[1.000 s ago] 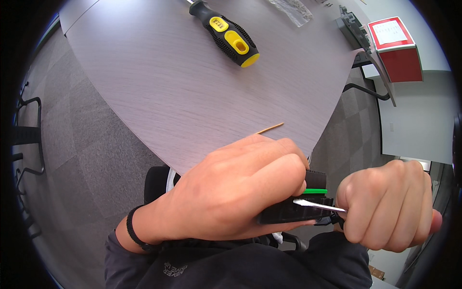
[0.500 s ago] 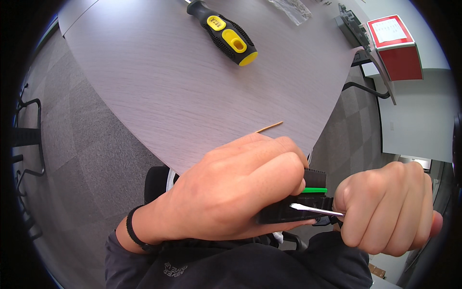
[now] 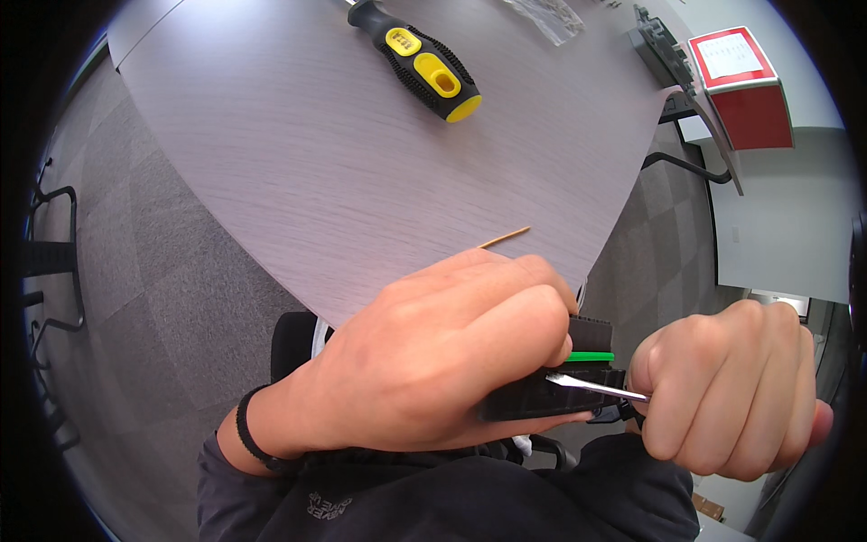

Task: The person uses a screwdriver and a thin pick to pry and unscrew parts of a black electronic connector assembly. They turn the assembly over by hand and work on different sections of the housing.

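My left hand (image 3: pixel 452 348) is closed around a black ridged plastic part (image 3: pixel 591 336) with a bright green strip (image 3: pixel 591 357) along it. Much of that part is hidden under the hand. My right hand (image 3: pixel 727 393) makes a fist round the handle of a flat-blade screwdriver (image 3: pixel 601 388), whose metal shaft points left. The blade tip meets or lies just over the black face below the green strip; whether it touches I cannot tell. Just beyond my left knuckles, a thin wooden stick (image 3: pixel 506 237) lies on the table.
A larger black and yellow screwdriver (image 3: pixel 433 72) lies on the wood-grain table (image 3: pixel 298 163). Towards the back right are a clear plastic bag (image 3: pixel 553 20), a dark grey plastic part (image 3: pixel 659 45) and a red box (image 3: pixel 745 90) with a white label. The table edge curves close by my hands.
The screwdriver tip has shifted slightly up and to the right against the black part, and its shaft tilts a little more. My left hand keeps its hold.
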